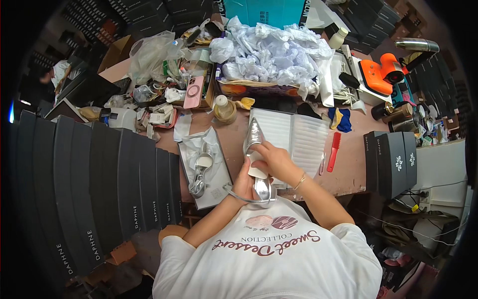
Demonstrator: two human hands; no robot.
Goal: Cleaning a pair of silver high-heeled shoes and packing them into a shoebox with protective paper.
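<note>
A silver pointed-toe shoe (255,133) with a pale insole and a loose ankle strap is held close to my shirt, its toe facing away from me. My left hand (243,182) is closed around its left side. My right hand (277,160) reaches in from the right, fingers bent over the shoe's opening near the toe; the fingertips are partly hidden. To the left, a matching silver shoe (201,169) lies on white tissue in an open shoebox (215,190). Beyond the held shoe, an open notebook-like stack of white ribbed sheets (309,142) lies on the table.
Dark shoeboxes (107,184) line the left side; a few more (391,162) stand at right. A red comb-like brush (334,149), a jar (225,110) and a pink phone (193,92) lie around. Behind are crumpled tissue (274,55) and an orange device (378,74).
</note>
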